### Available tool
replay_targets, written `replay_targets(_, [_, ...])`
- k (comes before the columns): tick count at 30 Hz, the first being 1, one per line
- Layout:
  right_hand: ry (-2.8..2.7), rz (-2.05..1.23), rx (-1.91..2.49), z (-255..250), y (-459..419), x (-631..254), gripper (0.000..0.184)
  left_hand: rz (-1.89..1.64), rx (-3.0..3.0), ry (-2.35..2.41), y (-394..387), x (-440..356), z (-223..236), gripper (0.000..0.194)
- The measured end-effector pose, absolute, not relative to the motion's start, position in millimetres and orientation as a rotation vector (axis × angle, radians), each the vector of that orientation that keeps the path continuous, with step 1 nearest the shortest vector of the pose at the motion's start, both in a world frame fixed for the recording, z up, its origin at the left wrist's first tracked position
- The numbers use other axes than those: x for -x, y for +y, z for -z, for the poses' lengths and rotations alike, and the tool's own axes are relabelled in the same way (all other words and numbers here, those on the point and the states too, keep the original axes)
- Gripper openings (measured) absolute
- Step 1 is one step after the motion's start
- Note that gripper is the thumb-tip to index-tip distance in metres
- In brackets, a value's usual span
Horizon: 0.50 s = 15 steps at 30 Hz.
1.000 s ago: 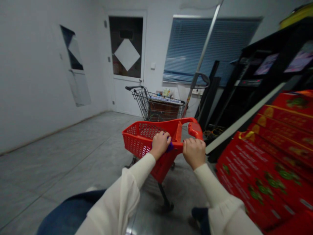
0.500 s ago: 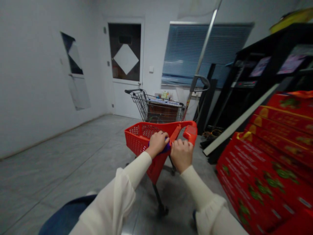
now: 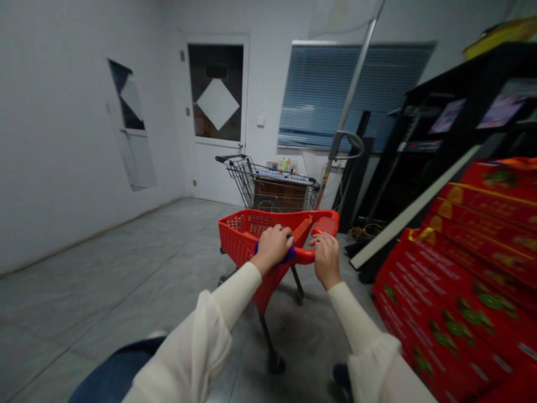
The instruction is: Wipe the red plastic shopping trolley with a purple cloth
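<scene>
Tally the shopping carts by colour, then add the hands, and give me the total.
Red cart: 1
Black cart: 1
Hands, left hand and right hand: 2
Total: 4

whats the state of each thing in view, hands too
red cart: upright on the floor
purple cloth: mostly covered, against the cart
left hand: closed over the cloth
right hand: by the handle, fingers bent
wire cart: upright, behind
door: shut
blinds: lowered
red boxes: packed together
</scene>
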State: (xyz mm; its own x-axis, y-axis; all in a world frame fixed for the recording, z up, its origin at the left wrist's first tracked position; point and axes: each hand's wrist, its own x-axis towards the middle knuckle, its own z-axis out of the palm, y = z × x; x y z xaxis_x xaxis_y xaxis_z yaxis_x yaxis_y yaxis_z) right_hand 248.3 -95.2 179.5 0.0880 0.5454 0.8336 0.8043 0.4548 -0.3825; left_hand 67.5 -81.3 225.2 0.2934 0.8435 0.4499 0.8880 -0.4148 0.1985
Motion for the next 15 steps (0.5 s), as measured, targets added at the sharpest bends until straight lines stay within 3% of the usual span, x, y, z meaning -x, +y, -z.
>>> replay_targets(3, [-1.546,0.298,1.19,-179,-99,-244,0.04,0.796,2.546,-1.537,-87,-71,-229,0.031])
replay_targets(9, [-1.488,0.332,1.21,-178,-101,-234,0.038,0.691,2.418,-1.775,-76,-51,-227,0.03])
replay_targets(15, [-1.419,0.432,1.263,-173,-108,-203,0.04,0.747,2.507,-1.53,-96,-59,-236,0.029])
